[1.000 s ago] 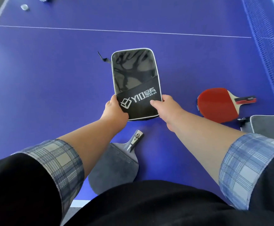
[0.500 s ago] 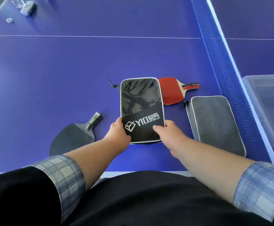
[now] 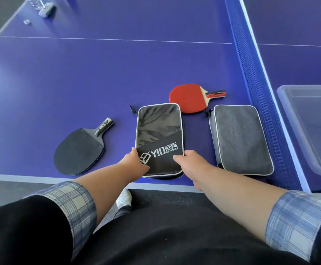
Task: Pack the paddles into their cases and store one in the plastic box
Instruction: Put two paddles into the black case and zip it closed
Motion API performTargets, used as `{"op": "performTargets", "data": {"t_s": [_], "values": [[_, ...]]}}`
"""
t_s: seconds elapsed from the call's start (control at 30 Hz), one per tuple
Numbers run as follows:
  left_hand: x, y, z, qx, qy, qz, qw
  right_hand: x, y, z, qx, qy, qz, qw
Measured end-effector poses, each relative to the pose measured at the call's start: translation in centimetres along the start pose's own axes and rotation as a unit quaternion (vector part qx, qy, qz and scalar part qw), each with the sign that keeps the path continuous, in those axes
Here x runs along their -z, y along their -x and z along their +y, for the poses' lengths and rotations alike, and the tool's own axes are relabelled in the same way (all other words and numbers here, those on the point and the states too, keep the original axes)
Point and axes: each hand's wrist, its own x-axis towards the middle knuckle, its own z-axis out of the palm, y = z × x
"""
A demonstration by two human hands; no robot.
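A black paddle case [image 3: 158,131] with white trim and a white logo lies flat near the table's front edge. My left hand [image 3: 135,161] grips its near left corner and my right hand [image 3: 189,162] grips its near right corner. A black paddle [image 3: 79,150] lies to the left of the case, handle pointing away. A red paddle [image 3: 189,100] lies just behind the case on the right. A grey paddle case [image 3: 240,138] lies flat to the right. The clear plastic box [image 3: 312,127] sits beyond the net at the far right.
The blue table [image 3: 98,73] has its front edge just under my hands. The blue net [image 3: 257,83] runs between the cases and the plastic box. Small grey objects [image 3: 45,8] sit at the far left corner.
The black case, held in both hands, has come down and back toward the front edge and now rests flat. The view has swung right, bringing the grey case and box into sight.
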Motion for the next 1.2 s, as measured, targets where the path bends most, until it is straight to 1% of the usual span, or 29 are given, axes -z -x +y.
{"op": "performTargets", "data": {"t_s": [0.1,0.17,0.3,0.4,0.47,0.53,0.6,0.67,0.77,0.87,0.93,1.03,1.1,1.2], "values": [[0.2,0.9,0.2,-0.018,0.058,0.029,0.998,-0.4,0.9,-0.9,0.067,-0.003,0.037,0.997],[0.6,1.4,0.3,-0.038,0.097,0.054,0.993,-0.9,1.6,-1.7,0.102,-0.009,0.043,0.994],[1.6,2.7,0.1,-0.073,0.184,0.079,0.977,-2.4,3.0,-3.4,0.194,0.013,0.029,0.981],[2.8,4.0,-0.5,-0.084,0.283,0.075,0.953,-3.5,3.8,-4.6,0.26,0.022,0.007,0.965],[3.8,4.9,-1.1,-0.089,0.327,0.083,0.937,-4.5,4.0,-5.4,0.298,0.018,-0.017,0.954],[4.9,5.6,-1.9,-0.1,0.336,0.098,0.931,-5.9,4.3,-6.1,0.333,0.018,-0.055,0.941],[6.0,5.7,-2.7,-0.107,0.324,0.112,0.933,-7.3,4.3,-6.8,0.356,0.031,-0.101,0.928],[7.1,5.5,-3.8,-0.101,0.304,0.132,0.938,-8.7,4.0,-7.3,0.367,0.068,-0.135,0.918],[8.4,4.9,-5.9,-0.087,0.282,0.148,0.944,-10.6,3.1,-8.5,0.392,0.147,-0.125,0.9],[9.5,4.0,-7.8,-0.072,0.239,0.161,0.955,-12.0,2.0,-9.5,0.371,0.223,-0.086,0.897],[10.2,2.9,-9.3,-0.059,0.206,0.166,0.963,-12.8,0.9,-9.5,0.319,0.285,-0.069,0.901],[10.9,1.0,-11.9,-0.029,0.166,0.151,0.974,-13.6,-0.5,-8.7,0.229,0.368,-0.079,0.898],[10.9,-0.2,-13.7,-0.019,0.134,0.132,0.982,-14.0,-1.3,-8.2,0.193,0.404,-0.074,0.891],[10.8,-2.0,-15.6,-0.016,0.087,0.103,0.991,-14.5,-2.1,-7.3,0.146,0.421,-0.073,0.892]]}}
